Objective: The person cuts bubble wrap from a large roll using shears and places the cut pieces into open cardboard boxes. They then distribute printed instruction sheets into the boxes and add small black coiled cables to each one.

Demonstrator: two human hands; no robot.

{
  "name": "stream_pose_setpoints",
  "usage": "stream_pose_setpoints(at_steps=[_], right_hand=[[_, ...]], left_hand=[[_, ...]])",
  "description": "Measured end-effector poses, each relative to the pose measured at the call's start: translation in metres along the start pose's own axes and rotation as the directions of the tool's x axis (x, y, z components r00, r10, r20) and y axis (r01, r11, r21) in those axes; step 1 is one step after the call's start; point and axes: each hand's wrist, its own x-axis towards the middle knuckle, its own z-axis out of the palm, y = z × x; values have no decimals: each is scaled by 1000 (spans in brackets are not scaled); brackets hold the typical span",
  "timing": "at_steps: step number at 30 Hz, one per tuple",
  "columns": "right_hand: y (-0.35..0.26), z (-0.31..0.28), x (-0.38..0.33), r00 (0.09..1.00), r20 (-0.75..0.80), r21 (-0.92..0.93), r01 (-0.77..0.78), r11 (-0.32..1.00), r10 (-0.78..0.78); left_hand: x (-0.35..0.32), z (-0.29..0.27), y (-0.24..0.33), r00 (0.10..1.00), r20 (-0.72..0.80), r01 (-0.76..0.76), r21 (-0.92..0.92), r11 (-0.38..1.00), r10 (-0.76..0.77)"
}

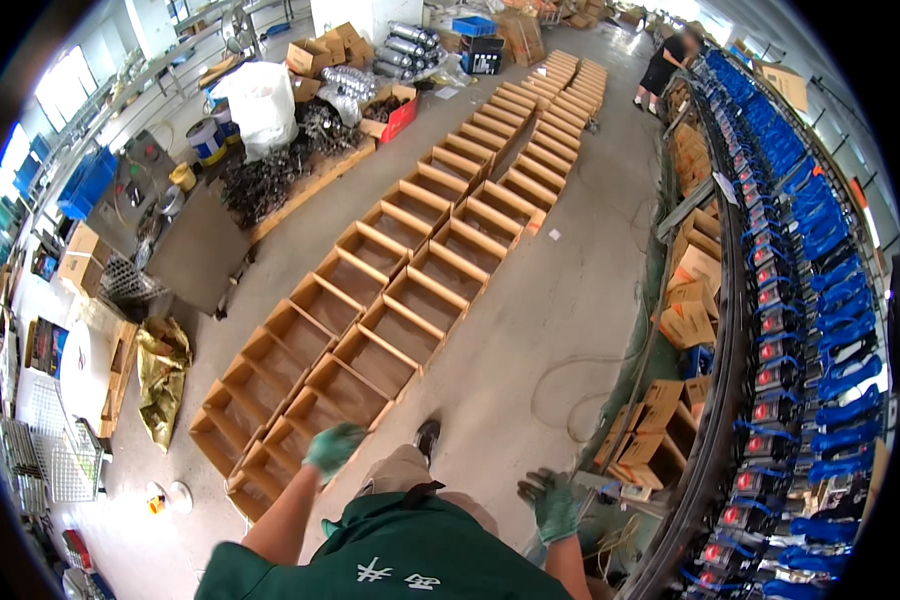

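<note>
as both gloved hands hang free, left hand point(332, 447), right hand point(553, 505), open cardboard boxes point(370, 300)

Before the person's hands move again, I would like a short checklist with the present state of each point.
1. Left hand free, gloved: ok, above the open cardboard boxes.
2. Right hand free, gloved: ok, nothing visible in it.
3. Boxes in even double row: ok.
4. Boxes contain nothing: cannot tell for the far ones.
5. Cable loose on the floor beside the walking path: not ok.
6. Other person well away: ok.
</note>
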Motion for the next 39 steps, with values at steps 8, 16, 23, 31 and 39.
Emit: stream_pose_setpoints(at_steps=[8,16,23,31,39], right_hand=[[-206,181,88,804,339,324,389,863,-489],[-363,175,260,701,490,379,365,851,-518],[-511,218,376,600,685,282,304,910,-413],[-665,201,565,627,635,395,239,887,-452],[-826,189,664,671,600,58,507,860,-435]], left_hand=[[159,264,304,567,776,-305,-113,946,275],[324,386,414,844,423,-257,-220,941,330],[464,427,524,869,181,-391,-318,863,461],[626,547,637,770,400,-363,-364,858,496],[811,684,784,925,183,-237,-404,884,332]])
